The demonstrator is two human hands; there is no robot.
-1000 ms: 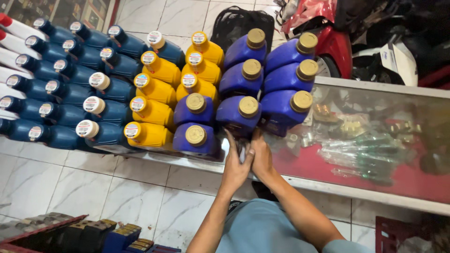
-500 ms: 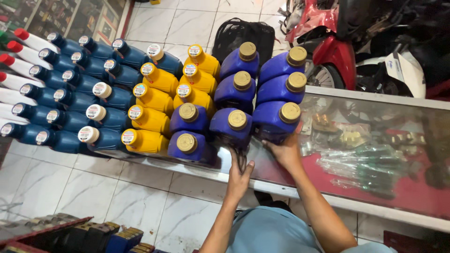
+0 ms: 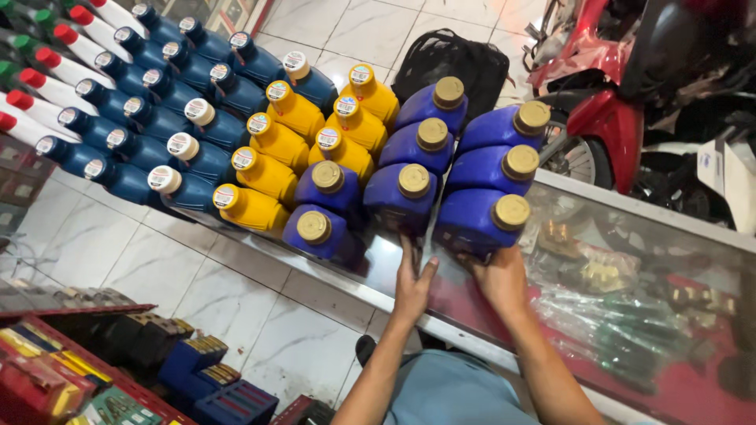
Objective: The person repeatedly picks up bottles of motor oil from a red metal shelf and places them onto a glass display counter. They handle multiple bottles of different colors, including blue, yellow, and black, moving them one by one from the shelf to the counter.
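Observation:
Blue oil bottles with gold caps stand in rows on a glass counter (image 3: 630,228). My right hand (image 3: 500,277) grips the base of the nearest blue bottle (image 3: 479,220) in the right-hand row. My left hand (image 3: 413,282) rests on the glass with its fingers spread. Its fingertips reach into the gap beside the base of the middle row's front blue bottle (image 3: 400,197). A smaller blue bottle (image 3: 316,233) stands just left of that hand.
Yellow bottles (image 3: 260,177), dark blue bottles (image 3: 142,142) and white bottles with red caps (image 3: 47,86) fill the counter's left. A black bag (image 3: 457,67) and a red motorbike (image 3: 606,118) stand beyond. Boxed goods (image 3: 118,370) sit on the tiled floor at lower left.
My two hands were pressed together between the bottles; they have parted. The right hand has moved right onto the front bottle of the right row, and the left stays in the gap.

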